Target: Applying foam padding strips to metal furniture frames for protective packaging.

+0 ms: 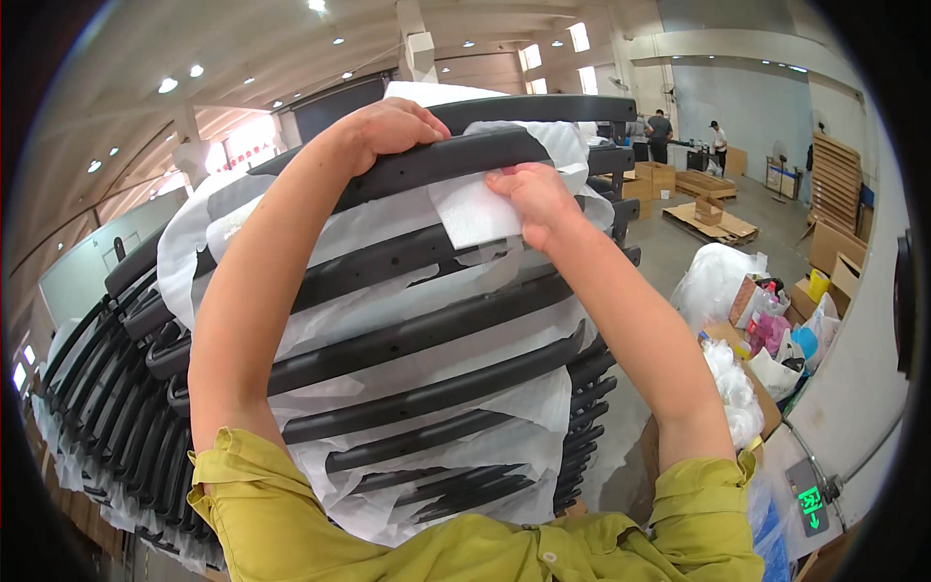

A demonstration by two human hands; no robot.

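Note:
A tall stack of black curved bars rises in front of me, with thin white wrapping sheets between the layers. My left hand is closed over the top edge of an upper black bar, its fingertips hidden behind or on the bar. Lower and to the right, my right hand pinches a small white foam sheet by its upper right corner. This piece lies against the lower edge of the same bar and hangs over the wrapping below. Another black bar sits just beyond, at the top.
More nested black frames fill the left side. On the right, clear plastic wrap, bags and cartons lie heaped by a wall. Farther back are wooden pallets and two people standing near a bench.

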